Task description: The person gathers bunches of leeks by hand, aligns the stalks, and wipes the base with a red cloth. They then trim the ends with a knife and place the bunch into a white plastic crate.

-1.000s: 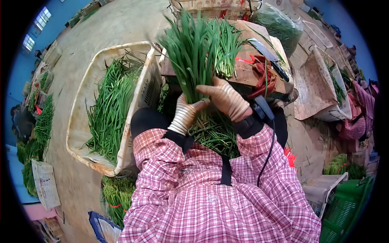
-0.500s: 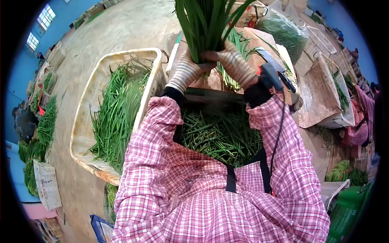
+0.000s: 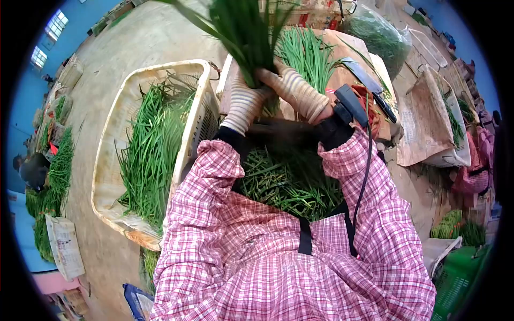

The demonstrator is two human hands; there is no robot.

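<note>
The grip of left hand (image 3: 245, 104) and right hand (image 3: 297, 92) is closed around the base of the green bunch (image 3: 242, 40), raised near the white basket (image 3: 204, 109); probably light, flexible, easily bruised, best held low.

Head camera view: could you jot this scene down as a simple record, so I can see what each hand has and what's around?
Left hand: striped glove, grip around the lower part of a green bunch
Right hand: striped glove, grip on the same bunch
Bunch: long leaves, held up, tips beyond the picture's edge
Ahead: loose leaves and a knife on a work surface
Left side: pale crate holding green leaves
Below hands: pile of greenery
</note>
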